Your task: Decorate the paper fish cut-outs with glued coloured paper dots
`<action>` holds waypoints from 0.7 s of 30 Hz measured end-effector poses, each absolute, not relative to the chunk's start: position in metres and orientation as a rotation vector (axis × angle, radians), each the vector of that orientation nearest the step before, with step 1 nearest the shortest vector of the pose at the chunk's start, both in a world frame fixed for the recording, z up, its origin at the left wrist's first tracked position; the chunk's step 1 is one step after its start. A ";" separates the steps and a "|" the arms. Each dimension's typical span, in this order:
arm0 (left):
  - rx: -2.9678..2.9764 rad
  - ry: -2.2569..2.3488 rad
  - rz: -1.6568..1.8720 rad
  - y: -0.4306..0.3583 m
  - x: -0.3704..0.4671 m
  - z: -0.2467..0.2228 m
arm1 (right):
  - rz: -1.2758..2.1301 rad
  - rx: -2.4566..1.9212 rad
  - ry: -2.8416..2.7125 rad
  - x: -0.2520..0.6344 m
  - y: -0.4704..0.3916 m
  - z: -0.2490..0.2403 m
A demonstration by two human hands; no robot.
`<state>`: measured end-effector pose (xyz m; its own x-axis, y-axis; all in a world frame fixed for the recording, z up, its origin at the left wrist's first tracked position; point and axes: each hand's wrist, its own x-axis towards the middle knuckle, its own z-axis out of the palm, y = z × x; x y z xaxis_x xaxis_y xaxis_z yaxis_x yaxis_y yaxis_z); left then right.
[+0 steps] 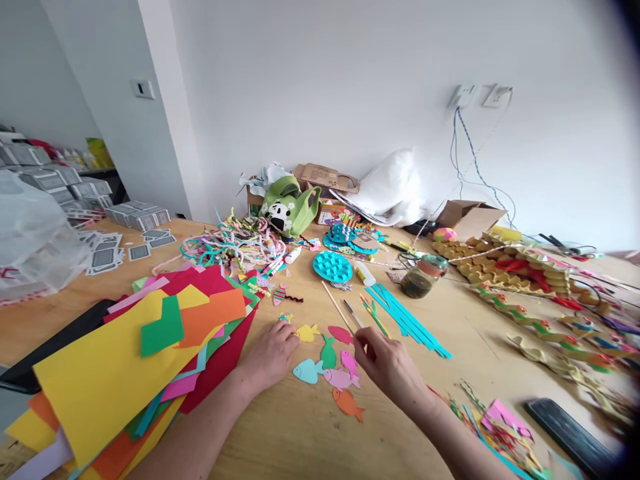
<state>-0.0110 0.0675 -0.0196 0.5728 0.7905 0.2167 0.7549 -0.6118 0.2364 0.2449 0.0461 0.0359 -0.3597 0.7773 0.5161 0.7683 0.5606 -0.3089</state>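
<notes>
Several paper fish lie between my hands: a yellow fish point(307, 333), a green fish point(328, 352), a light blue fish point(308, 371), an orange fish point(348, 404), a red fish point(341, 335) and pink ones. My left hand point(270, 352) rests on the table with its fingers curled loosely beside the yellow fish; nothing shows in it. My right hand point(384, 360) is closed, with its fingertips by the red fish and the lower ends of a thin wooden stick point(339, 305) and a pen point(352, 311). What it grips, if anything, is hidden.
Coloured paper point(115, 373) is piled at the left, with pipe cleaners point(233, 243) behind. Blue strips point(407, 320), a glass jar point(416, 283) and a blue egg-shaped piece point(333, 267) lie beyond my hands. Egg-carton pieces point(525, 267) and a phone point(570, 437) are at the right.
</notes>
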 end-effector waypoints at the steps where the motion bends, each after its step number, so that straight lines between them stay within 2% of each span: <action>1: 2.679 1.319 0.454 0.068 -0.011 -0.020 | 0.097 -1.232 -2.110 0.244 0.043 0.038; 7: 2.686 1.281 0.424 0.070 -0.012 -0.020 | 0.616 -1.231 -1.700 0.237 0.031 0.070; 10: 2.703 1.269 0.421 0.070 -0.013 -0.019 | 0.818 -1.098 -1.620 0.233 0.036 0.088; 14: 2.723 1.267 0.437 0.070 -0.013 -0.018 | 0.752 -1.006 -1.594 0.219 0.057 0.094; 18: 2.729 1.263 0.447 0.071 -0.013 -0.020 | 0.524 -1.125 -1.568 0.205 0.088 0.083; 21: 2.724 1.254 0.456 0.072 -0.014 -0.023 | 0.495 -1.332 -1.628 0.200 0.114 0.069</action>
<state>-0.0135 0.0721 -0.0227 0.6143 0.7565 0.2245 0.7240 -0.6535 0.2210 0.1998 0.1139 0.0689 0.0346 0.9131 0.4062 0.5327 0.3270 -0.7806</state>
